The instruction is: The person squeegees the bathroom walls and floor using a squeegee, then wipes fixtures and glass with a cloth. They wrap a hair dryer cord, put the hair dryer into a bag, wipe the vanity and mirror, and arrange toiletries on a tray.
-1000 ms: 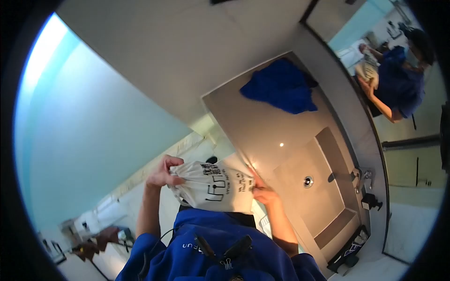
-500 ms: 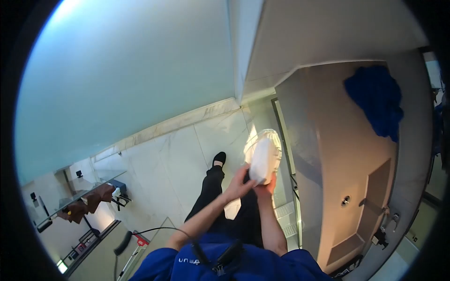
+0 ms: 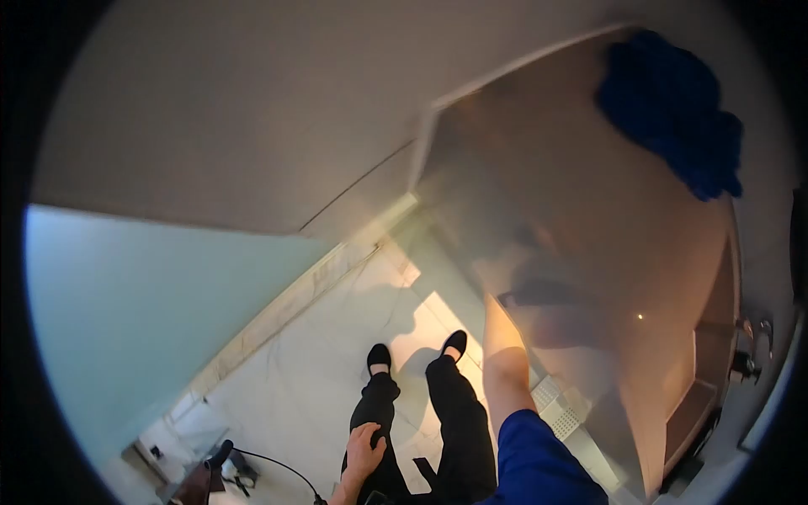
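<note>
My left hand (image 3: 364,449) hangs over my left thigh, its fingers loosely bent and nothing visible in them. My right forearm (image 3: 507,370) reaches forward along the front edge of the counter (image 3: 581,219). Past the wrist it goes out of sight beneath that edge, so my right hand and anything in it are hidden. The white, plastic-wrapped bundle from before is nowhere in view.
A crumpled blue cloth (image 3: 673,109) lies on the counter, near a faucet (image 3: 764,337). A perforated white panel (image 3: 557,408) sits low beside my right arm. A pale blue wall (image 3: 168,311) rises on the left above the marble floor (image 3: 320,353).
Both hands held the white bundle before; now it is out of sight. My left hand has drawn back to my thigh, and my right arm has gone under the counter. The view has turned.
</note>
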A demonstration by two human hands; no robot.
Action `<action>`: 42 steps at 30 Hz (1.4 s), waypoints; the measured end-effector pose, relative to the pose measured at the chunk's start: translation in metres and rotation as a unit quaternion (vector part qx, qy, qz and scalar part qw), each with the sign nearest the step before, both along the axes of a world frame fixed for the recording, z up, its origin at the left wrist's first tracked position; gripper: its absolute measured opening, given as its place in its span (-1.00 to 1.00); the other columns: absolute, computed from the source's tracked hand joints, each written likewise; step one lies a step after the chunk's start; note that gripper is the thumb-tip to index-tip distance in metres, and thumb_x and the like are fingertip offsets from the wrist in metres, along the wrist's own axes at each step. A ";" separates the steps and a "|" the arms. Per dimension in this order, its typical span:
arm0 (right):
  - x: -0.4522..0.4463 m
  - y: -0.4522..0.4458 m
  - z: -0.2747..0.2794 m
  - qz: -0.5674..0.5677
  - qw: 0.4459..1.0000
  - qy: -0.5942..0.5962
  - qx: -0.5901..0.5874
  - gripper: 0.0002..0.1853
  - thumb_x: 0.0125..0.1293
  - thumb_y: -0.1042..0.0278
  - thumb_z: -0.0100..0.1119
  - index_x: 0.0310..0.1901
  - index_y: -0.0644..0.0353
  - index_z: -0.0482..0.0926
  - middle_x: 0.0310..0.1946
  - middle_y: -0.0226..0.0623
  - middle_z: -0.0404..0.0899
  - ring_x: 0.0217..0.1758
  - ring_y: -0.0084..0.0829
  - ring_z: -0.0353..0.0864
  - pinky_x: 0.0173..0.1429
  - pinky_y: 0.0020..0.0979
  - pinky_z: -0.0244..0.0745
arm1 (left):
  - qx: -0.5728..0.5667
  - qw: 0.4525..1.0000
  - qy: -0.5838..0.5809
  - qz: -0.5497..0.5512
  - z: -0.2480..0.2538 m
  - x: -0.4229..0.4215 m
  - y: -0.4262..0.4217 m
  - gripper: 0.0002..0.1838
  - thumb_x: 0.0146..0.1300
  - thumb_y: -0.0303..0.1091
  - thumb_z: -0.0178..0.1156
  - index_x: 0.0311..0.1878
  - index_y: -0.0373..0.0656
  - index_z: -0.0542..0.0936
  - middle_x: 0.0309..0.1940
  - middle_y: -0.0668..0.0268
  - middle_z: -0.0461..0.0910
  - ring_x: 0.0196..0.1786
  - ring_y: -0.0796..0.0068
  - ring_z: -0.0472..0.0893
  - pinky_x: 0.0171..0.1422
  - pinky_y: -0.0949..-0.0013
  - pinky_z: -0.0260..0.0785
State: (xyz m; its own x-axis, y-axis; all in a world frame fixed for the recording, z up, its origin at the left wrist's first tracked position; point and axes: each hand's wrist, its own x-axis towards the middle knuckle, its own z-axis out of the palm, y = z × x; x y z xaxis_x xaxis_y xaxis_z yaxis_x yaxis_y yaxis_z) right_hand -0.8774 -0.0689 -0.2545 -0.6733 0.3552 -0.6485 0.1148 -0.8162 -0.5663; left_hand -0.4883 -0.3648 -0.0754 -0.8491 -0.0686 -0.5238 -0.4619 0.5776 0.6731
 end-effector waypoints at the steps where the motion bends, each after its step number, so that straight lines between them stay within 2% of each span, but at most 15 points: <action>1: 0.026 -0.009 0.001 0.045 0.999 -0.023 0.013 -0.51 0.25 0.31 0.15 0.20 0.17 0.34 0.05 -0.30 0.47 0.17 -0.31 0.42 0.26 -0.21 0.33 | -0.010 1.000 -0.001 0.000 0.001 -0.006 0.005 -0.70 0.00 -0.47 0.25 -0.13 -0.26 0.55 -0.10 0.08 0.55 -0.04 0.05 0.51 0.09 0.18 0.37; 5: 0.181 -0.082 0.051 0.449 0.893 -0.005 -0.008 -0.48 0.26 0.41 0.16 0.24 0.20 0.30 0.05 -0.32 0.46 0.19 -0.38 0.41 0.31 -0.29 0.28 | 0.009 0.988 0.061 0.142 0.029 -0.043 0.028 -0.71 -0.02 -0.60 0.13 -0.15 -0.24 0.55 -0.22 0.10 0.53 -0.18 0.08 0.50 -0.04 0.23 0.37; 8: 0.218 -0.102 0.270 0.705 0.593 0.334 0.200 -0.35 0.20 0.38 0.25 0.32 0.14 0.23 -0.05 -0.15 0.57 -0.13 -0.47 0.60 -0.08 -0.42 0.49 | -0.091 0.947 0.294 0.091 0.118 -0.138 0.044 -0.69 -0.05 -0.66 0.09 -0.17 -0.24 0.54 -0.27 0.12 0.51 -0.22 0.11 0.48 -0.09 0.21 0.34; 9: 0.193 -0.080 0.375 0.761 0.611 0.212 0.044 -0.32 0.21 0.37 0.26 0.35 0.10 0.20 -0.06 -0.16 0.59 -0.20 -0.48 0.64 -0.07 -0.43 0.49 | -0.101 0.927 0.352 0.079 0.159 -0.179 0.050 -0.68 -0.07 -0.68 0.08 -0.18 -0.24 0.54 -0.29 0.13 0.50 -0.22 0.12 0.47 -0.10 0.21 0.34; 12: 0.158 0.007 0.482 0.556 0.677 0.323 0.358 -0.65 0.10 0.43 0.36 -0.03 0.17 0.59 -0.11 -0.32 0.62 -0.22 -0.47 0.64 -0.11 -0.47 0.51 | -0.017 0.853 0.517 0.068 0.247 -0.288 0.088 -0.71 -0.08 -0.70 0.08 -0.22 -0.27 0.54 -0.29 0.13 0.50 -0.15 0.17 0.47 -0.07 0.21 0.34; 17: -0.008 0.120 0.540 0.098 0.562 0.146 0.808 -0.25 -0.05 0.53 0.29 0.25 0.24 0.24 0.23 0.04 0.30 0.29 0.05 0.26 0.37 -0.17 0.17 | 0.112 0.830 0.545 -0.044 0.322 -0.438 0.217 -0.58 -0.02 -0.50 0.30 -0.01 -0.13 0.54 0.06 0.05 0.39 0.13 0.04 0.40 0.16 0.18 0.31; 21: -0.055 0.132 0.464 0.269 0.552 0.239 0.752 -0.45 -0.08 0.55 0.27 0.06 0.28 0.46 0.03 0.07 0.48 0.08 0.02 0.45 0.19 -0.18 0.36 | 0.107 0.894 0.434 0.031 0.338 -0.456 0.261 -0.24 -0.09 -0.34 0.41 0.26 -0.05 0.35 0.21 0.04 0.32 0.26 -0.07 0.29 0.30 0.15 0.24; 25: 0.029 0.103 0.525 0.682 0.543 0.296 0.390 -0.56 0.02 0.43 0.32 -0.01 0.27 0.51 -0.13 -0.14 0.59 -0.15 -0.36 0.58 -0.11 -0.37 0.49 | 0.099 0.910 0.386 -0.115 0.293 -0.424 0.198 -0.26 -0.17 -0.35 0.38 0.21 -0.13 0.41 0.13 0.04 0.43 0.21 0.07 0.41 0.28 0.22 0.27; 28: -0.029 0.151 0.529 0.469 0.687 0.202 0.517 -0.41 0.03 0.26 0.39 0.13 0.18 0.47 -0.02 -0.13 0.54 -0.07 -0.33 0.54 -0.05 -0.32 0.48 | 0.132 0.945 0.286 -0.082 0.290 -0.350 0.162 -0.41 -0.17 -0.42 0.32 0.06 -0.25 0.51 -0.09 0.15 0.57 0.00 0.27 0.55 0.15 0.28 0.37; 30: -0.103 0.172 0.529 0.218 0.572 0.269 0.743 -0.28 0.00 0.06 0.41 0.23 0.04 0.39 0.22 -0.06 0.35 0.21 -0.10 0.36 0.19 -0.17 0.36 | 0.282 0.954 0.097 0.034 0.306 -0.298 0.149 -0.46 -0.24 -0.47 0.32 -0.03 -0.21 0.56 -0.17 0.31 0.57 -0.12 0.47 0.54 0.06 0.31 0.40; 32: -0.171 0.165 0.499 0.260 0.670 0.170 0.674 -0.08 -0.10 -0.31 0.32 0.33 -0.20 0.26 0.41 -0.08 0.06 0.45 0.08 -0.01 0.43 0.01 0.02 | 0.351 0.932 0.039 0.077 0.303 -0.248 0.138 -0.45 -0.37 -0.51 0.33 -0.11 -0.21 0.57 -0.27 0.33 0.60 -0.17 0.49 0.55 0.03 0.35 0.40; 34: -0.171 0.115 0.491 0.397 0.466 0.017 0.791 -0.03 -0.22 -0.55 0.18 0.31 -0.31 0.31 0.42 -0.18 0.06 0.50 0.10 -0.20 0.35 0.43 -0.42 | 0.328 0.940 -0.029 0.088 0.308 -0.204 0.129 -0.40 -0.46 -0.45 0.37 -0.12 -0.19 0.57 -0.29 0.34 0.61 -0.19 0.45 0.58 0.05 0.34 0.40; 35: -0.157 0.095 0.489 0.403 0.469 0.062 0.784 -0.05 -0.22 -0.54 0.18 0.27 -0.26 0.37 0.40 -0.15 0.11 0.49 0.11 -0.19 0.33 0.45 -0.42 | 0.338 0.932 0.131 0.024 0.240 -0.165 0.111 -0.53 0.05 -0.18 0.36 -0.02 -0.23 0.54 -0.20 0.21 0.63 -0.08 0.31 0.59 0.09 0.21 0.41; 39: -0.009 0.051 0.470 0.403 0.311 0.312 0.802 -0.21 -0.10 -0.34 0.24 0.21 -0.20 0.43 0.34 -0.23 0.22 0.46 -0.01 -0.02 0.39 0.30 -0.22 | 0.384 0.920 0.066 0.032 0.284 -0.171 0.111 -0.48 -0.28 -0.41 0.40 -0.11 -0.19 0.57 -0.27 0.33 0.61 -0.16 0.45 0.57 0.05 0.34 0.39; 42: 0.045 0.100 0.477 0.358 0.392 0.315 0.787 -0.26 -0.22 -0.28 0.34 0.09 -0.22 0.53 0.16 -0.36 0.43 0.36 -0.19 0.20 0.32 0.07 0.00 | 0.331 0.939 0.051 0.077 0.358 -0.187 0.130 -0.50 -0.28 -0.48 0.41 -0.13 -0.18 0.58 -0.29 0.36 0.61 -0.18 0.51 0.56 0.03 0.39 0.37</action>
State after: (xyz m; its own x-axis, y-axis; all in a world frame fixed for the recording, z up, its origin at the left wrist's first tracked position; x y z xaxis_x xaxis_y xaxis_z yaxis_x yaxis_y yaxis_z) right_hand -0.8320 0.0308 0.2225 -0.8168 -0.4439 0.3684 -0.5708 0.7144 -0.4048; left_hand -0.6752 -0.2352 0.2830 -0.9042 0.1170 -0.4108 -0.4187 -0.0525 0.9066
